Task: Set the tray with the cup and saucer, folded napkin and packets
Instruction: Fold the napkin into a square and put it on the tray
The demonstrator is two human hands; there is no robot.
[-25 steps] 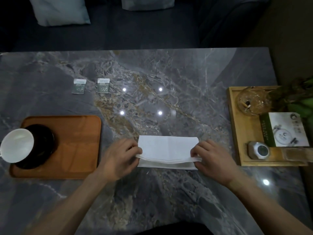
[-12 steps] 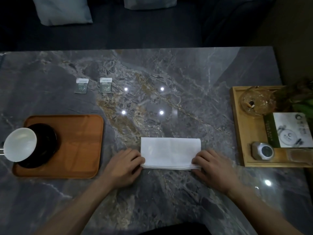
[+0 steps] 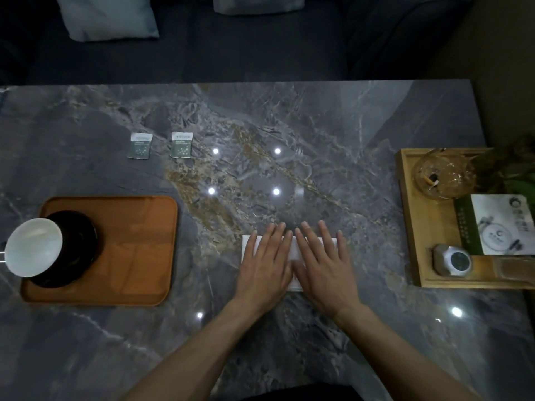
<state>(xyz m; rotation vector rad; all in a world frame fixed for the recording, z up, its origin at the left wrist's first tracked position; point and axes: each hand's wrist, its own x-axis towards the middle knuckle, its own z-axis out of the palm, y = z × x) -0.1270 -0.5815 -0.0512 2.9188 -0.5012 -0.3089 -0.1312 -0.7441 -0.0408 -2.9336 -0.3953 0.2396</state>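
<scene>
Both of your hands, left hand (image 3: 265,266) and right hand (image 3: 324,264), lie flat with fingers straight on the white napkin (image 3: 249,244) at mid-table, likely pressing its fold crisp, while the cup (image 3: 31,251) and saucer (image 3: 78,250) sit on the tray (image 3: 130,250) and two packets (image 3: 160,145) wait beyond it.

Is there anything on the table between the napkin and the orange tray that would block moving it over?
Nothing visible: the stretch of table between the napkin and the tray is bare. The tray's right part is free; the cup and saucer sit at its left.
</scene>
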